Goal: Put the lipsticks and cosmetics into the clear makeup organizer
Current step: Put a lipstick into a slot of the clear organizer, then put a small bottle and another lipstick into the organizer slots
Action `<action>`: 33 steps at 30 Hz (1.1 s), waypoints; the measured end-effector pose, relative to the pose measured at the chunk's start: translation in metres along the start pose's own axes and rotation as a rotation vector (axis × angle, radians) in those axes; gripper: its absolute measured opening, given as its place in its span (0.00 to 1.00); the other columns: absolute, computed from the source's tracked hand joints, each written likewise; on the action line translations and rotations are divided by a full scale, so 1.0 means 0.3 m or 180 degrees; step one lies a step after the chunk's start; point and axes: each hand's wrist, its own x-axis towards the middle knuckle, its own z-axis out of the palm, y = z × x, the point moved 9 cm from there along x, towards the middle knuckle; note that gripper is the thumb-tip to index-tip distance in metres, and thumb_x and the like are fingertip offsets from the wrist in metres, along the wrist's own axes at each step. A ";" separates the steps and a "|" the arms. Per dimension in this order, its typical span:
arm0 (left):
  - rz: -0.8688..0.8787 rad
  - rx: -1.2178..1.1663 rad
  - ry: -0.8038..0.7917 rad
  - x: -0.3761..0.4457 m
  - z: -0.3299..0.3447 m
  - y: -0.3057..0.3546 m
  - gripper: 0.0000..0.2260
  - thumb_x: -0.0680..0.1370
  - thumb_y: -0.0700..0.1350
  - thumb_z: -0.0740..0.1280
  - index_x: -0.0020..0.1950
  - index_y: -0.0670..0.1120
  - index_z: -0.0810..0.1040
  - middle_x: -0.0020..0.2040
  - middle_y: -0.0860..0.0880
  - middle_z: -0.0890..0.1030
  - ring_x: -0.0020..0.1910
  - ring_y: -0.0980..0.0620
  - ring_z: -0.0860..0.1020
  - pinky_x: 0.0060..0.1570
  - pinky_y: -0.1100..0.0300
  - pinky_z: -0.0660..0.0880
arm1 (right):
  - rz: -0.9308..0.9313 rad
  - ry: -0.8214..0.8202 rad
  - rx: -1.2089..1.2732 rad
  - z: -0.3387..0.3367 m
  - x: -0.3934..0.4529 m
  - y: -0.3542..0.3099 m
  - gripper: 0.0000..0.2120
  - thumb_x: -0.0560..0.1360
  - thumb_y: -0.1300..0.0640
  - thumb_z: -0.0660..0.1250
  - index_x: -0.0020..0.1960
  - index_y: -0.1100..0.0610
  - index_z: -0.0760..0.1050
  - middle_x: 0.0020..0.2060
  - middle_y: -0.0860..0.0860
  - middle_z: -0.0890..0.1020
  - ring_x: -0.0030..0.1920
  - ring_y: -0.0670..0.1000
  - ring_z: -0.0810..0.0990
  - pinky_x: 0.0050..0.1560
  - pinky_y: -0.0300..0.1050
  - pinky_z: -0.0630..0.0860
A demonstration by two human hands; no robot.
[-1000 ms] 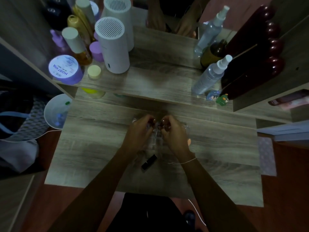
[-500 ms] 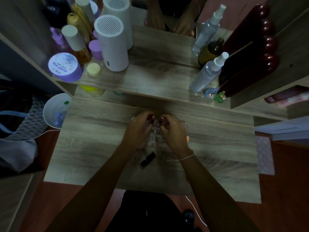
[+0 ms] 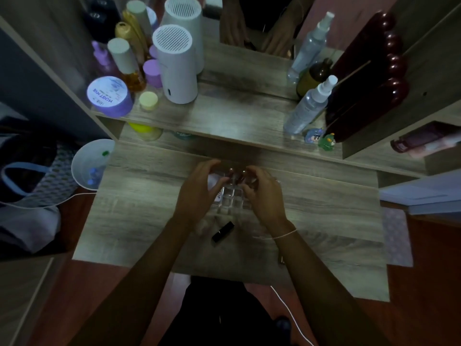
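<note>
The clear makeup organizer [image 3: 230, 199] stands at the middle of the wooden table, partly hidden by both hands. Two dark red lipstick tops [image 3: 232, 171] stick up from its far compartments. My left hand [image 3: 199, 193] curves around the organizer's left side with its fingers apart and nothing pinched in them. My right hand [image 3: 264, 193] is at the organizer's right side, its fingertips curled right beside the right lipstick top; whether they grip it is unclear. A black lipstick [image 3: 222, 234] lies flat on the table just in front of the organizer, between my forearms.
On the raised shelf [image 3: 237, 116] behind stand a white cylindrical device [image 3: 175, 66], a purple jar [image 3: 108, 96], bottles at the left and a spray bottle [image 3: 309, 106] at the right. A white bowl [image 3: 89, 163] sits off the table's left edge. A small dark object [image 3: 282, 259] lies by my right forearm.
My hands have drawn slightly apart over the organizer. The left fingers have spread away from the red lipstick top they were pinching. The black lipstick has not moved.
</note>
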 end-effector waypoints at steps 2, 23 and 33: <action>-0.0052 0.0088 0.0263 -0.024 -0.046 -0.016 0.13 0.78 0.48 0.65 0.62 0.48 0.73 0.56 0.48 0.79 0.52 0.57 0.75 0.50 0.65 0.69 | -0.0067 0.0018 0.0060 -0.019 -0.022 -0.007 0.23 0.71 0.60 0.74 0.65 0.55 0.73 0.60 0.53 0.80 0.55 0.54 0.80 0.59 0.54 0.77; -0.1230 0.1407 -0.0159 -0.313 0.036 -0.269 0.14 0.76 0.46 0.67 0.58 0.40 0.74 0.56 0.37 0.73 0.54 0.36 0.74 0.47 0.42 0.75 | 0.0865 0.0490 0.0096 -0.201 -0.311 0.398 0.20 0.73 0.60 0.72 0.64 0.57 0.74 0.53 0.58 0.78 0.50 0.56 0.79 0.49 0.37 0.68; -0.0997 0.1172 -0.0060 -0.363 0.047 -0.231 0.19 0.77 0.40 0.62 0.69 0.46 0.69 0.55 0.35 0.72 0.47 0.36 0.75 0.41 0.45 0.76 | 0.1170 -0.0155 -0.0062 -0.043 -0.380 0.427 0.27 0.71 0.61 0.71 0.68 0.59 0.68 0.62 0.62 0.73 0.61 0.62 0.73 0.56 0.52 0.72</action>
